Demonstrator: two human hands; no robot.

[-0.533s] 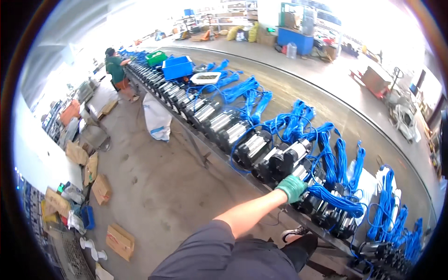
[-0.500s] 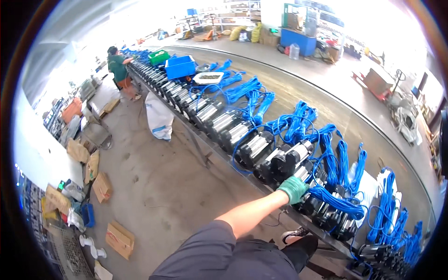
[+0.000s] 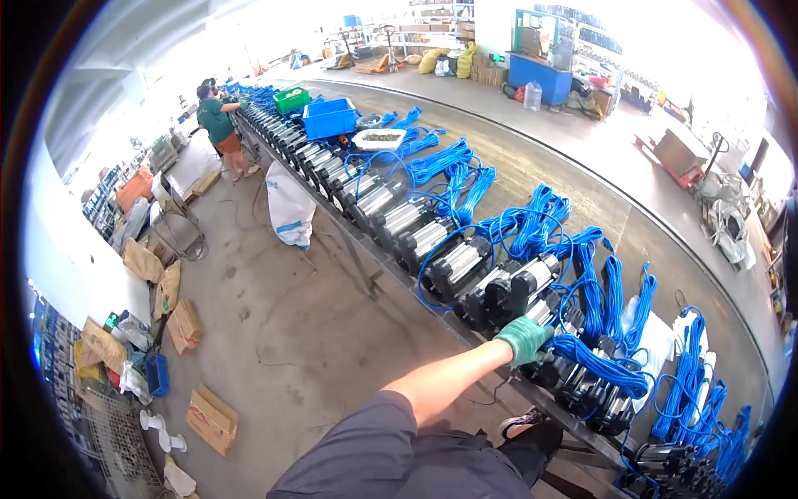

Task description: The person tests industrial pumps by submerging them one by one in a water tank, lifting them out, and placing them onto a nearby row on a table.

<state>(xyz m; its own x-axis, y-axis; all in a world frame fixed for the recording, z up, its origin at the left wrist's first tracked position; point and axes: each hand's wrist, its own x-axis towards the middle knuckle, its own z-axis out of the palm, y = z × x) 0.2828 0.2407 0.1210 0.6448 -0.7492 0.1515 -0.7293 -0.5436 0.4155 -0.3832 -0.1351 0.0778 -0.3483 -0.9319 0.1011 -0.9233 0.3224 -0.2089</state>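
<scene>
My left hand, in a green glove, reaches out to the right with its fingers curled over the black end of a silver-barrelled motor. Its fingertips are partly hidden among the packed parts. Right beside the glove lies a bundled blue cable, draped over more black-and-silver motors. Just beyond the hand, another motor rests raised on its neighbours. My right hand is out of view.
A long metal bench carries a row of motors and blue cable coils. On it stand a blue bin, a green bin and a white tray. A person stands far left. A white sack leans below; cartons lie on the floor.
The view has shifted slightly, so the bench and bins appear a little further right. My left hand stays at the same motor. The far person appears more upright.
</scene>
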